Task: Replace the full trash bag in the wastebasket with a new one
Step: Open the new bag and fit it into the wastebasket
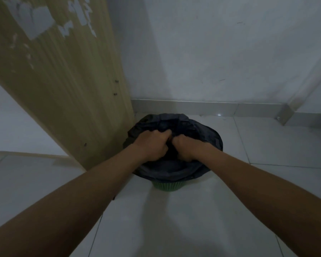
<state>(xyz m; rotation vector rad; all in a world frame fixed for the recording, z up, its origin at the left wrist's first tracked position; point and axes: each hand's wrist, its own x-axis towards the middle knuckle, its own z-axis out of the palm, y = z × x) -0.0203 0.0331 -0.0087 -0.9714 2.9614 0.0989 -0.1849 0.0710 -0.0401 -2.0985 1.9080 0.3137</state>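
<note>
In the corner: a small wastebasket (166,186) stands on the pale tiled floor (174,223), close to the white wall (211,52) and just beside a tall wooden board (63,93)
Wastebasket: green, with thin ribs down its side; only a little strip shows at the bottom, because the bag hangs over the rest
Trash bag (174,123): black, thin and a bit shiny, full of folds and wrinkles; it sits in the wastebasket, and its top edge is folded out over the rim all the way round
Middle of the bag: the plastic is bunched into a dark lump between the two hands; what is inside the bag cannot be seen
Left hand (152,143): fingers curled tight round a clump of the bag, back of the hand up, on the left side of the lump
Right hand (186,148): also curled round a clump of the bag, just beside the left hand; the two fists are very close, but I cannot tell if they touch
Arms: both bare, reaching in from the bottom corners to the bag
Wooden board: light brown with fine lines, grey patches near its top and a few small dark dots near its edge
Wall: white with a few tiny dark marks; a grey strip (193,106) runs along the bottom where it meets the floor
Light: dim, with a soft shadow on the tiles in front of the wastebasket
</note>
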